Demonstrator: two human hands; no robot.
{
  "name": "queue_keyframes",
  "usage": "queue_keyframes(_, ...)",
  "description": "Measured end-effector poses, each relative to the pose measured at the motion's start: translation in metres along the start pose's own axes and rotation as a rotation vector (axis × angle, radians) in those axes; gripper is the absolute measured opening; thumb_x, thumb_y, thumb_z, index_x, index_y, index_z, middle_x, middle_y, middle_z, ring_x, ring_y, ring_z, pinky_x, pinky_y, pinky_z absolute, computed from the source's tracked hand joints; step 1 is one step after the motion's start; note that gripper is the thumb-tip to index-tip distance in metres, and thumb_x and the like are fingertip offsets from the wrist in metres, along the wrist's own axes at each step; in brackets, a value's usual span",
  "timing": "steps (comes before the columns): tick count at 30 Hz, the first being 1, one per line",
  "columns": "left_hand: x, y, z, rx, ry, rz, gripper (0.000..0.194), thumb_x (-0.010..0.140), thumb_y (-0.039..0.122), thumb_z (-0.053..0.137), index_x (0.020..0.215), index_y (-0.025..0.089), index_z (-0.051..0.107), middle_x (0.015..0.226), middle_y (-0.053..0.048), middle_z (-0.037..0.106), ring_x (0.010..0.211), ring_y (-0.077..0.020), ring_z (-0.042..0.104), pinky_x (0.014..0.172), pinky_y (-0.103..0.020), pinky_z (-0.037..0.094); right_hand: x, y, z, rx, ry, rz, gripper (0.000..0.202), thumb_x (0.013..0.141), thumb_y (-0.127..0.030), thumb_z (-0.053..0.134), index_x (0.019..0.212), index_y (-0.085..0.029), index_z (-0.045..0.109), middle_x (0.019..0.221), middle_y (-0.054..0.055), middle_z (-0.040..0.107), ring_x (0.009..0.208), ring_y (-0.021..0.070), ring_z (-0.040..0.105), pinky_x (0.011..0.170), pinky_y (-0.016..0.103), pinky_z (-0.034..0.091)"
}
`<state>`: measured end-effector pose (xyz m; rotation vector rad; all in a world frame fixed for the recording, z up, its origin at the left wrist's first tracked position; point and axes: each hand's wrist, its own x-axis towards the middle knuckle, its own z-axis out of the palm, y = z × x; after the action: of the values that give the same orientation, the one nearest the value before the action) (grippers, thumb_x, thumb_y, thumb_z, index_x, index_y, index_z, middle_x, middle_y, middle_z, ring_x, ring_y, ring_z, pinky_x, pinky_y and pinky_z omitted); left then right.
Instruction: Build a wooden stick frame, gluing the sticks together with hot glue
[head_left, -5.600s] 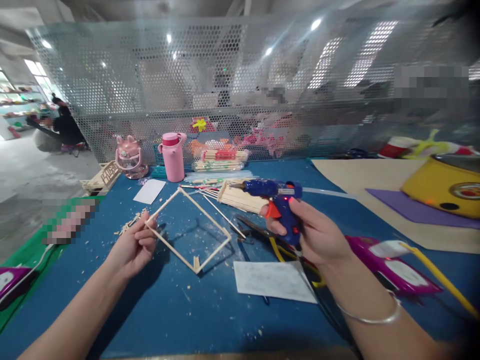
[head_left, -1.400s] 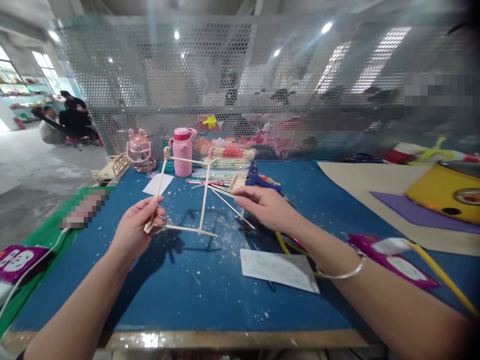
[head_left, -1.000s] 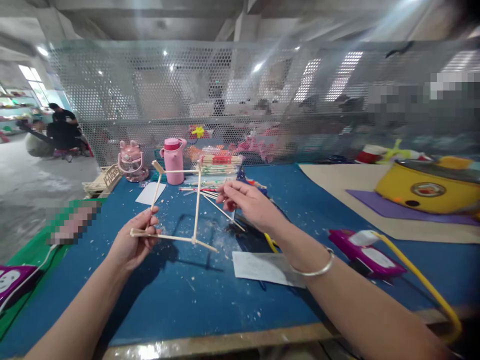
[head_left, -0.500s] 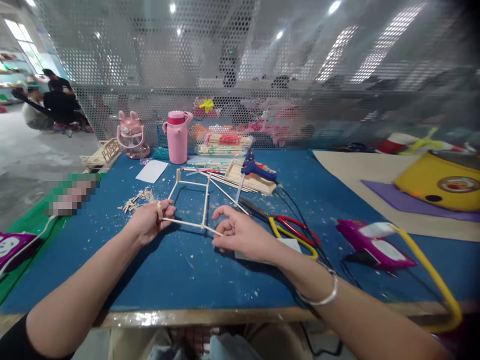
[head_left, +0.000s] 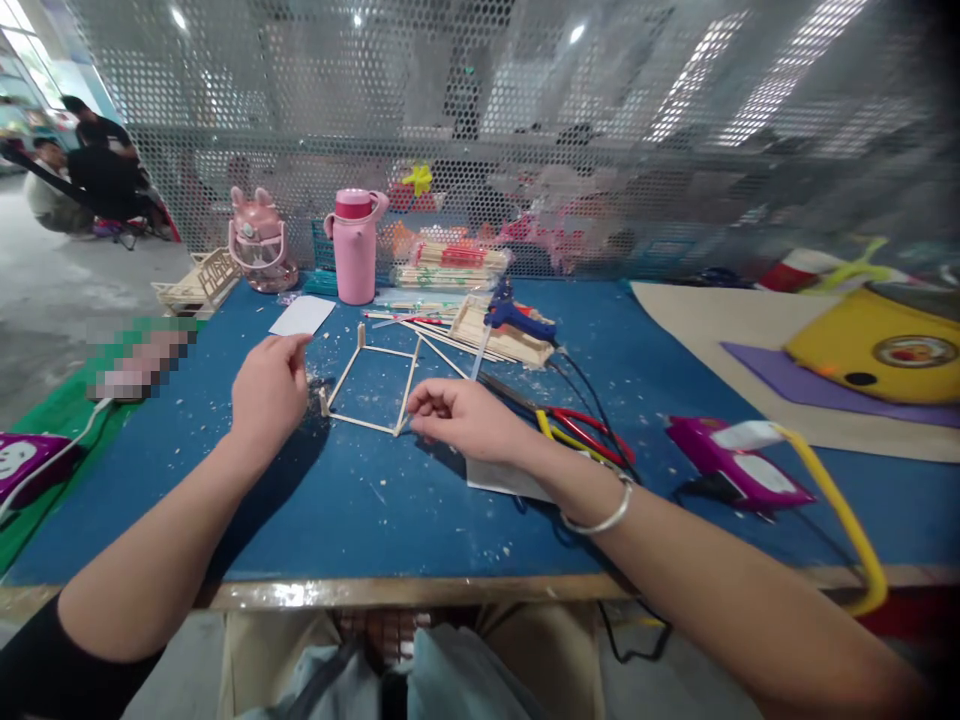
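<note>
A square frame of thin wooden sticks [head_left: 365, 424] lies on the blue tabletop, with short upright posts at its two left corners. My right hand [head_left: 469, 420] is at the near right corner, fingers curled and pinching at the frame there; the exact contact is partly hidden. To the left of the frame, my left hand [head_left: 268, 395] is raised above the table, fingers bent together and turned away, covering most of the pile of small wood scraps. What those fingers hold, if anything, is hidden.
Behind the frame are a blue glue gun [head_left: 517, 315], a wooden tray [head_left: 499, 335], loose sticks and a pink flask [head_left: 355, 250]. Red-and-yellow-handled scissors [head_left: 585, 435] lie right of my right hand, beside cables. A purple device [head_left: 739, 465] sits farther right. White paper [head_left: 302, 316] lies at left.
My left hand has let go of the frame's near left corner and moved left and away from me. The frame now rests on the table. My right hand stays at its near right corner.
</note>
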<state>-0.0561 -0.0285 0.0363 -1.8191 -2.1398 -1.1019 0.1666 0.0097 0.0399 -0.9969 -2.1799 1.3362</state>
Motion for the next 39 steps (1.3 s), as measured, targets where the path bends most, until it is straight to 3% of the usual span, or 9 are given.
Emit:
queue_keyframes(2, -0.007, 0.008, -0.008, -0.025, -0.014, 0.144, 0.031, 0.083, 0.022, 0.040, 0.103, 0.014, 0.062, 0.094, -0.009, 0.064, 0.085, -0.0195, 0.058, 0.079, -0.032, 0.045, 0.003, -0.002, 0.002, 0.051, -0.043, 0.014, 0.010, 0.071, -0.010, 0.053, 0.079, -0.016, 0.051, 0.062, -0.003, 0.054, 0.051, 0.0061, 0.051, 0.053, 0.021, 0.044)
queue_keyframes(6, -0.025, 0.023, -0.005, -0.043, -0.461, 0.426, 0.028, 0.082, 0.021, 0.043, 0.101, 0.018, 0.064, 0.090, -0.006, 0.062, 0.077, -0.0151, 0.058, 0.072, -0.026, 0.046, 0.006, -0.004, 0.002, 0.200, -0.136, 0.067, 0.021, 0.074, -0.006, 0.046, 0.090, -0.018, 0.043, 0.062, -0.004, 0.056, 0.049, 0.0067, 0.052, 0.048, 0.019, 0.041)
queue_keyframes(10, -0.029, 0.029, 0.011, 0.168, -0.613, 0.415, 0.028, 0.085, 0.020, 0.039, 0.099, 0.020, 0.064, 0.094, -0.007, 0.059, 0.081, -0.0163, 0.058, 0.070, -0.026, 0.045, 0.006, 0.005, 0.001, 0.174, -0.093, 0.104, 0.028, 0.071, -0.004, 0.046, 0.095, -0.018, 0.045, 0.061, -0.005, 0.056, 0.047, 0.0069, 0.051, 0.047, 0.019, 0.040)
queue_keyframes(14, -0.020, 0.037, 0.019, 0.292, -0.695, 0.398, 0.027, 0.085, 0.023, 0.040, 0.089, 0.020, 0.067, 0.084, -0.006, 0.060, 0.074, -0.0170, 0.059, 0.065, -0.026, 0.045, 0.009, 0.016, 0.002, -0.053, -0.030, 0.008, 0.021, 0.070, -0.007, 0.052, 0.089, -0.015, 0.056, 0.062, -0.003, 0.057, 0.054, 0.0075, 0.052, 0.056, 0.021, 0.041)
queue_keyframes(22, -0.014, 0.062, 0.024, 0.361, -0.734, 0.262, 0.024, 0.080, 0.016, 0.044, 0.083, 0.015, 0.067, 0.084, -0.014, 0.064, 0.076, -0.0256, 0.062, 0.067, -0.034, 0.047, 0.001, 0.014, -0.006, -0.336, 0.079, -0.056, 0.020, 0.075, -0.013, 0.053, 0.091, -0.015, 0.065, 0.064, 0.000, 0.061, 0.058, 0.0090, 0.051, 0.059, 0.022, 0.037)
queue_keyframes(26, -0.019, 0.060, 0.026, 0.344, -0.706, 0.254, 0.024, 0.080, 0.016, 0.043, 0.084, 0.014, 0.067, 0.083, -0.014, 0.063, 0.075, -0.0244, 0.062, 0.068, -0.034, 0.046, -0.002, 0.013, -0.011, -0.410, 0.173, -0.093, 0.024, 0.078, -0.014, 0.050, 0.095, -0.016, 0.066, 0.070, 0.001, 0.063, 0.060, 0.0097, 0.051, 0.060, 0.023, 0.037)
queue_keyframes(30, -0.026, 0.054, 0.027, 0.314, -0.660, 0.303, 0.027, 0.084, 0.020, 0.040, 0.083, 0.016, 0.067, 0.083, -0.010, 0.060, 0.072, -0.0205, 0.061, 0.069, -0.031, 0.045, 0.001, 0.015, -0.010, -0.434, 0.155, -0.183, 0.024, 0.078, -0.021, 0.054, 0.097, -0.017, 0.067, 0.074, 0.002, 0.064, 0.063, 0.0102, 0.052, 0.062, 0.023, 0.037)
queue_keyframes(39, -0.027, 0.053, 0.031, 0.273, -0.603, 0.324, 0.026, 0.082, 0.019, 0.043, 0.084, 0.016, 0.068, 0.083, -0.009, 0.062, 0.074, -0.0195, 0.059, 0.070, -0.030, 0.043, 0.008, 0.022, -0.006, -0.398, 0.162, -0.164, 0.012, 0.074, -0.023, 0.058, 0.071, -0.017, 0.069, 0.067, 0.001, 0.066, 0.063, 0.0114, 0.056, 0.061, 0.025, 0.038)
